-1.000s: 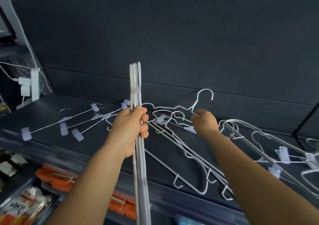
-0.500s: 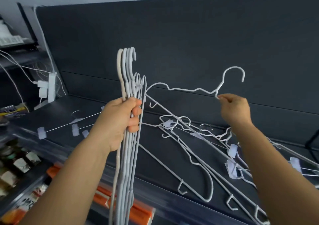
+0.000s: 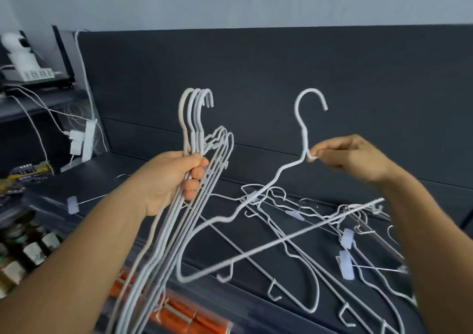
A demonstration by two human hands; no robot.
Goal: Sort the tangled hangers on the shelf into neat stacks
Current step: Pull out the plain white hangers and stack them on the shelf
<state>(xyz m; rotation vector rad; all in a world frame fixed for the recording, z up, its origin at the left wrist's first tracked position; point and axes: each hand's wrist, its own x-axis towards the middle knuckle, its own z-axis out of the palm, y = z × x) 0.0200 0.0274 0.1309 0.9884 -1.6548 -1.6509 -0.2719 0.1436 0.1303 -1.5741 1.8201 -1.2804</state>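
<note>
My left hand (image 3: 174,180) grips a bundle of several white wire hangers (image 3: 197,118) just below their hooks, held upright in front of the dark shelf (image 3: 143,180). My right hand (image 3: 350,157) pinches the neck of a single white hanger (image 3: 256,205), lifted clear of the shelf with its hook up. Beneath it a tangled pile of white hangers (image 3: 320,244), some with clear clips, lies on the shelf to the right. One clip hanger (image 3: 73,204) lies on the shelf at the left.
A dark padded back panel (image 3: 281,77) rises behind the shelf. White plugs and cables (image 3: 84,139) hang at the left. Below the shelf edge are orange packets (image 3: 184,315) and small jars (image 3: 28,246).
My right hand has raised the single hanger higher and toward me, free of the pile. The left hand's bundle now shows its hooks, and the view has tilted up.
</note>
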